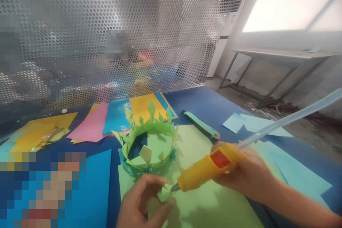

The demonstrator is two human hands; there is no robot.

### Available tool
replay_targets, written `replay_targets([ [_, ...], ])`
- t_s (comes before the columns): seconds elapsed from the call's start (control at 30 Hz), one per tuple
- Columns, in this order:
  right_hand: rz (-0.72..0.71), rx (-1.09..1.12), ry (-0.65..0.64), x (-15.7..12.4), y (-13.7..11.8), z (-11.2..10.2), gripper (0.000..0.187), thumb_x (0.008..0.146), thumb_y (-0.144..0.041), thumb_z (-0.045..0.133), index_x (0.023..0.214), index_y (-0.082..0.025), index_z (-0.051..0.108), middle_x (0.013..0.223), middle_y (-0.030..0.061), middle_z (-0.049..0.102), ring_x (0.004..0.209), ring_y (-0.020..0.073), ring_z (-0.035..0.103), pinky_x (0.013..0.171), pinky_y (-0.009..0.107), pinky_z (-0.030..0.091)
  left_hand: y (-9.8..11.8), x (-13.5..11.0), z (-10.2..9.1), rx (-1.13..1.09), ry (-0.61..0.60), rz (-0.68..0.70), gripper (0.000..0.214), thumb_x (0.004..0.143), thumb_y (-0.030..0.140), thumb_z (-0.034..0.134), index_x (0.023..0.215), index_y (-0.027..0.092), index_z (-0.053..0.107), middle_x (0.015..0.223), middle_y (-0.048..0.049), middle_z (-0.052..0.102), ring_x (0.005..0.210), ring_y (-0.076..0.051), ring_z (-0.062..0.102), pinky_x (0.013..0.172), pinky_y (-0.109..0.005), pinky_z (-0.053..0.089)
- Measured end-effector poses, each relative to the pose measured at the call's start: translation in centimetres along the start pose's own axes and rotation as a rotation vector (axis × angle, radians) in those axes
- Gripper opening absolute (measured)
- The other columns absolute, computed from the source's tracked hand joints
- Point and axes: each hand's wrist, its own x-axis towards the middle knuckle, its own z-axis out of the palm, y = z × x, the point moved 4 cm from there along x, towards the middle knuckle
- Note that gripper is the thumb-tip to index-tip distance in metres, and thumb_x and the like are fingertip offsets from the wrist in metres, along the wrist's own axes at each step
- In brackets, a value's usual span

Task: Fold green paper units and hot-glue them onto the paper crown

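Observation:
In my right hand (236, 169) is a yellow hot glue gun (199, 171) with a red patch and a long clear glue stick out of its back. Its metal nozzle meets, or nearly meets, a small folded green paper piece (164, 193). My left hand (145, 199) pinches that piece between thumb and fingers. Just beyond stands a green paper crown (160, 128) with pointed pieces around its rim and a blue-green band at its base. Beneath it lies a light green paper sheet (213, 199).
A green utility knife (201, 125) lies behind the sheet. Pink paper (91, 123), yellow paper (148, 105) and blue paper (98, 185) lie left and back. Scissors (45, 139) rest on yellow paper. Pale blue scraps (299, 165) are at right. A perforated metal screen (160, 17) borders the table's back.

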Motion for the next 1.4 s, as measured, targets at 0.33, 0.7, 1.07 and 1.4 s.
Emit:
replay_targets([
  [0.33, -0.156, 0.139, 0.024, -0.5, 0.0, 0.1, 0.012, 0.095, -0.034, 0.056, 0.085, -0.028, 0.053, 0.071, -0.0003, 0.070, 0.050, 0.0171, 0.063, 0.047, 0.028, 0.049, 0.3, 0.0, 0.1, 0.005, 0.000, 0.006, 0.018, 0.068, 0.022, 0.080, 0.085, 0.026, 0.076, 0.079, 0.0012, 0.078, 0.074, -0.017, 0.073, 0.070, -0.019, 0.056],
  [0.7, -0.113, 0.115, -0.025, -1.6, 1.0, 0.8, 0.023, 0.099, -0.043, 0.053, 0.084, -0.025, 0.056, 0.066, 0.0006, 0.066, 0.050, 0.0183, 0.062, 0.046, 0.029, 0.046, 0.4, -0.2, -0.1, 0.008, 0.028, 0.006, 0.021, 0.066, 0.019, 0.080, 0.085, 0.026, 0.077, 0.085, 0.0015, 0.078, 0.081, -0.017, 0.072, 0.071, -0.018, 0.054],
  [1.07, -0.140, 0.137, -0.053, 0.0, -0.1, 0.0, 0.014, 0.099, -0.035, 0.053, 0.088, -0.027, 0.054, 0.067, -0.0007, 0.066, 0.052, 0.0180, 0.065, 0.047, 0.027, 0.046, 0.6, -0.3, -0.1, 0.004, 0.034, 0.013, 0.020, 0.066, 0.019, 0.080, 0.085, 0.026, 0.077, 0.085, 0.0013, 0.078, 0.081, -0.016, 0.071, 0.071, -0.018, 0.054],
  [1.4, -0.163, 0.166, -0.023, 0.5, -0.8, -0.5, 0.009, 0.096, -0.032, 0.055, 0.089, -0.027, 0.053, 0.063, -0.0023, 0.065, 0.047, 0.0173, 0.062, 0.044, 0.027, 0.045, 0.8, -0.2, -0.1, -0.017, 0.024, 0.015, 0.020, 0.067, 0.017, 0.081, 0.085, 0.025, 0.077, 0.085, -0.0002, 0.078, 0.079, -0.016, 0.071, 0.072, -0.018, 0.055],
])
